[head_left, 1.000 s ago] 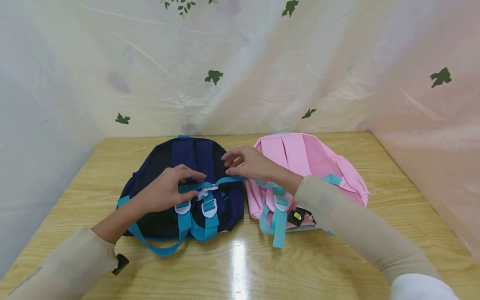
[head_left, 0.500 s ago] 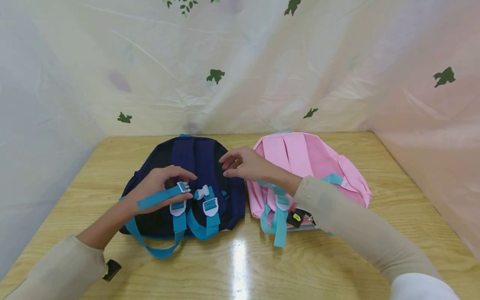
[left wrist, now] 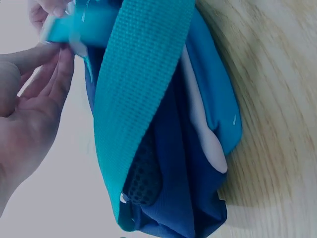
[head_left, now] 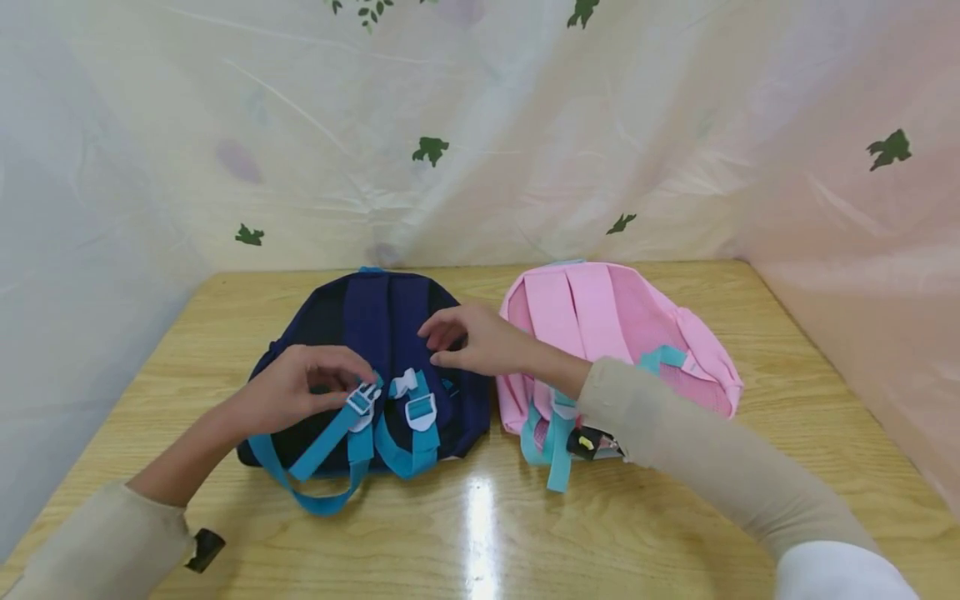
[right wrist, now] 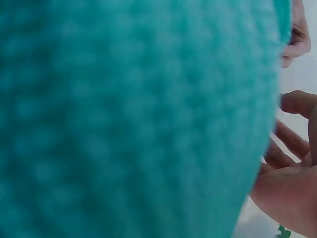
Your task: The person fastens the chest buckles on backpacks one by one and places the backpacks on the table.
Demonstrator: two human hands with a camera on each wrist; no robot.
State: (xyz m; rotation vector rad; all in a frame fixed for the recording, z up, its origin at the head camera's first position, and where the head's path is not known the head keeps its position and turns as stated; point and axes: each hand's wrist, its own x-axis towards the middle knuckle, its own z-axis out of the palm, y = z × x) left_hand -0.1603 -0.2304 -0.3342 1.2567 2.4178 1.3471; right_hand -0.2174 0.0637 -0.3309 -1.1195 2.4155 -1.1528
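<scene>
A navy backpack (head_left: pixel 303 329) with bright blue straps lies on its front, straps upward. My left hand (head_left: pixel 288 387) pinches a white buckle half (head_left: pixel 363 398) on a blue strap end, whose tail hangs down and to the left. The matching white buckle half (head_left: pixel 405 383) lies apart from it on the backpack, to the right. Over the backpack's right side hovers my right hand (head_left: pixel 480 340), fingers loosely curled and holding nothing. In the left wrist view a wide blue strap (left wrist: pixel 138 94) crosses before the bag. A close teal strap (right wrist: pixel 129 119) fills most of the right wrist view.
A pink backpack (head_left: pixel 551 304) with teal straps lies right beside the navy one, under my right forearm. Both rest on a wood-grain table (head_left: pixel 420 542). Behind and at the sides hangs a pale curtain (head_left: pixel 315 133) with green leaf shapes.
The blue chest straps joined at the white buckle have come apart. My left hand has drawn its half left and down. My right hand has shifted slightly left.
</scene>
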